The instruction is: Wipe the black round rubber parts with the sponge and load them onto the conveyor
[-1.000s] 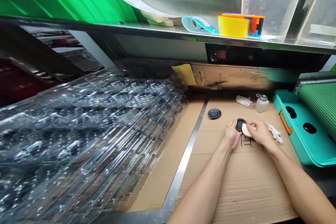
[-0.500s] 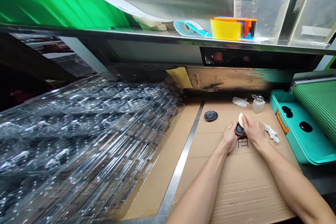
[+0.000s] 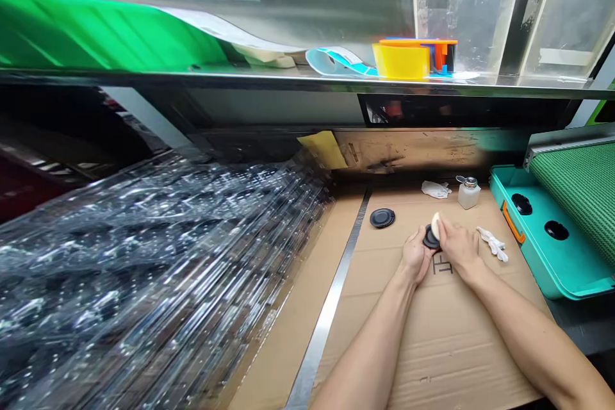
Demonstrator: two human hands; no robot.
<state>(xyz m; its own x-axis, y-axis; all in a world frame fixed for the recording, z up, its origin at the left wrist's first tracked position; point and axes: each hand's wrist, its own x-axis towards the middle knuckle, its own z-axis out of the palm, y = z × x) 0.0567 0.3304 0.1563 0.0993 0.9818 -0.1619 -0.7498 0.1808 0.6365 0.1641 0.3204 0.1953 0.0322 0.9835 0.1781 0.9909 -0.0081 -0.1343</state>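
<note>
Over the cardboard sheet (image 3: 375, 307), my left hand (image 3: 414, 255) is closed on the edge of a round black disc-shaped part (image 3: 430, 238). My right hand (image 3: 459, 245) pinches a cream-white round pad (image 3: 435, 225), which is tilted up against the disc's face. Part of the disc is hidden behind the pad and fingers. Another black disc-shaped part (image 3: 382, 218) lies on the cardboard, left of and beyond my hands. A small white bottle with a metal top (image 3: 468, 193) stands behind my right hand.
Stacked clear plastic trays (image 3: 144, 282) fill the left side. A white glove (image 3: 492, 245) and a crumpled white piece (image 3: 436, 189) lie on the cardboard. At right, a teal bin (image 3: 538, 250) holds black round parts beside a green conveyor belt (image 3: 581, 189). A metal shelf (image 3: 269, 81) runs above.
The whole view has shifted slightly, so the shelf sits lower and things appear a little further left. Both hands keep the same hold on the disc and the pad.
</note>
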